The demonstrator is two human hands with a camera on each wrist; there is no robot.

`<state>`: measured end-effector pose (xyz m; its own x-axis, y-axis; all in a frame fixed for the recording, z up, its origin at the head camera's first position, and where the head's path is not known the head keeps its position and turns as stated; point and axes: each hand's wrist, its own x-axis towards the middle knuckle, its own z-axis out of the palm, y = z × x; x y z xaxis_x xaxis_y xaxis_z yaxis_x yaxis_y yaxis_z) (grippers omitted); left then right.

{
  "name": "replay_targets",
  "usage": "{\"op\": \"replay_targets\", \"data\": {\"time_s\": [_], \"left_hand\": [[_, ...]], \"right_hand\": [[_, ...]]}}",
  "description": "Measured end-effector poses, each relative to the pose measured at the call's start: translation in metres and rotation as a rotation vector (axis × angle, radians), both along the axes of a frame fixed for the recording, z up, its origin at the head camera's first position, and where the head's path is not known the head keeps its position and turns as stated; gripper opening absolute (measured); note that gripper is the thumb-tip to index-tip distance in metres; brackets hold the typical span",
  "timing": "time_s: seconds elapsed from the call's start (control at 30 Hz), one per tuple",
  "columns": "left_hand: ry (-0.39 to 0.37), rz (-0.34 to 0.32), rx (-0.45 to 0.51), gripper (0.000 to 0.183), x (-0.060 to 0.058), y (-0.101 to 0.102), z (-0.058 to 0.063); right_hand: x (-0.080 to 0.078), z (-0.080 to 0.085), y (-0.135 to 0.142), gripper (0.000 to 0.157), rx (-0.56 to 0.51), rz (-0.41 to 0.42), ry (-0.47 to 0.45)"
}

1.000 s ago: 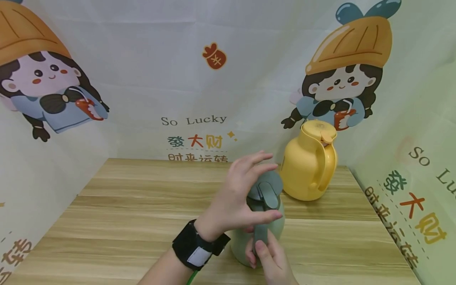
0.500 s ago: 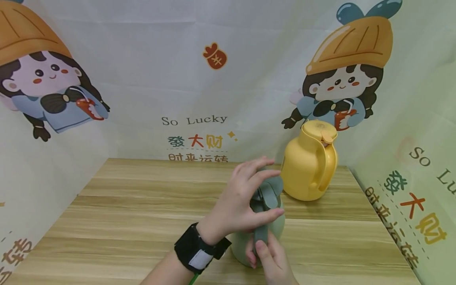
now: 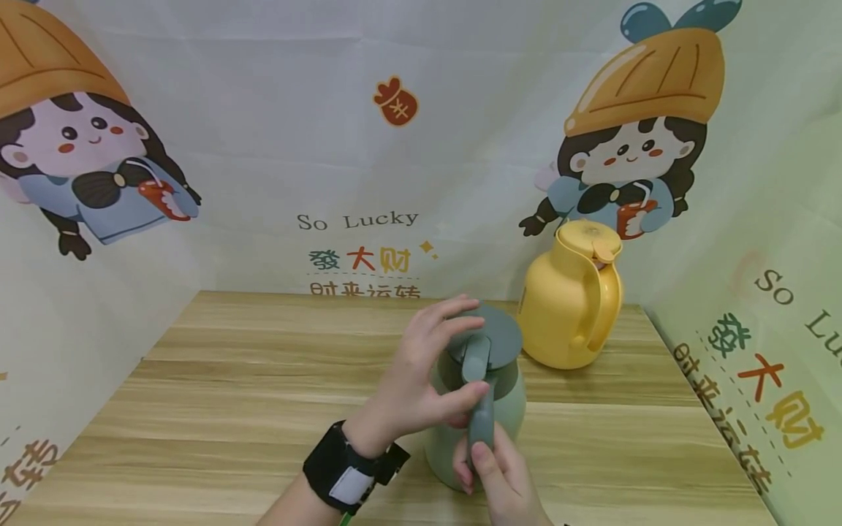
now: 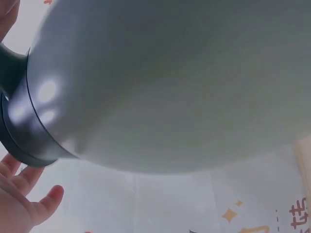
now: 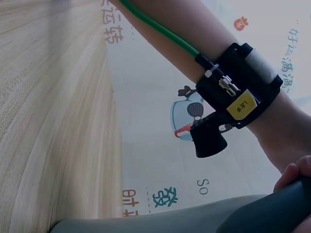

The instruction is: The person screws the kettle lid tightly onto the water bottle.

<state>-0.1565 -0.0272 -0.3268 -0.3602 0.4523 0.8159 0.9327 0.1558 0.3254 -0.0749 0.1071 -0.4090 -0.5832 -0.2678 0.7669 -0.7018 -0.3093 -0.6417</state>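
A green vacuum jug (image 3: 509, 409) stands upright on the wooden table, its pale body also filling the left wrist view. On top sits a darker round lid (image 3: 500, 332) with a lever (image 3: 476, 358) pointing toward the handle. My left hand (image 3: 417, 372) holds the lid from the left, fingers along its far side and thumb at the near side, by the top of the handle. Below, my right hand (image 3: 505, 475) grips the jug's handle (image 3: 483, 420), thumb on the outside. Part of the jug's left side is hidden behind my left hand.
A yellow vacuum jug (image 3: 559, 314) stands behind and to the right of the green one. Bare wooden table (image 3: 263, 380) stretches to the left. A printed cloth (image 3: 263, 146) hangs round the back and sides. My left wrist wears a black camera band (image 5: 243, 87).
My left hand has moved left, and the lid's lever has swung left with it to line up nearer the handle. My right hand and the jug's body have stayed in place.
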Motion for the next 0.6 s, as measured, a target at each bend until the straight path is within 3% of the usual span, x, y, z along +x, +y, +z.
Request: {"op": "replay_targets", "data": {"time_s": [0.3, 0.6], "left_hand": [[-0.028, 0.01, 0.045, 0.054, -0.001, -0.012, -0.004], [-0.086, -0.004, 0.116, 0.045, 0.011, -0.022, 0.013]], "right_hand": [[0.001, 0.001, 0.0, 0.027, 0.01, 0.0, -0.052], [0.002, 0.001, 0.0, 0.029, 0.006, -0.002, -0.084]]}}
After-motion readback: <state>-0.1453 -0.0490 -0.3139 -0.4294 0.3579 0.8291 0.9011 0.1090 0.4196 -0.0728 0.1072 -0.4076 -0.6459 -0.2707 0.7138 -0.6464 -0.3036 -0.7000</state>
